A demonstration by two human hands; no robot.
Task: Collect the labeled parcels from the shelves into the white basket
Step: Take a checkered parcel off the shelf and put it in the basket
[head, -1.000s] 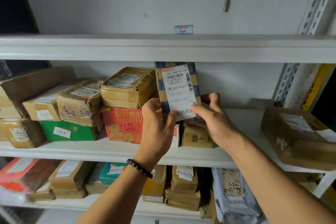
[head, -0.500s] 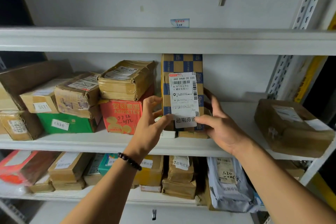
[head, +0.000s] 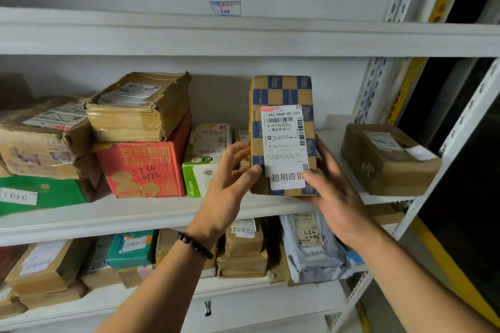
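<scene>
Two hands hold one parcel (head: 281, 94), a brown packet with blue checks, upright at the front of the middle shelf (head: 135, 213). I cannot tell whether its bottom edge rests on the board. One white label (head: 285, 143) faces the camera. The left hand (head: 230, 181) grips the packet's left edge, thumb on the front and fingers curled behind. The right hand (head: 332, 197) grips the right edge, thumb pressing the label's lower corner. One dark bead bracelet (head: 194, 244) sits on the left wrist.

Three shelf boards show. The middle one carries at least six more parcels:
- a green box (head: 40, 194) with a taped brown box (head: 46, 140) on top
- a red box (head: 140, 167) with a crumpled brown parcel (head: 140, 108) on top
- one white-and-green carton (head: 205, 159) just beside the left hand
- one brown box (head: 387, 159) lying apart at the right end

The lower shelf (head: 243, 288) holds one teal parcel (head: 132, 247), one grey bag (head: 313, 246) and several brown packets too crowded to count.
</scene>
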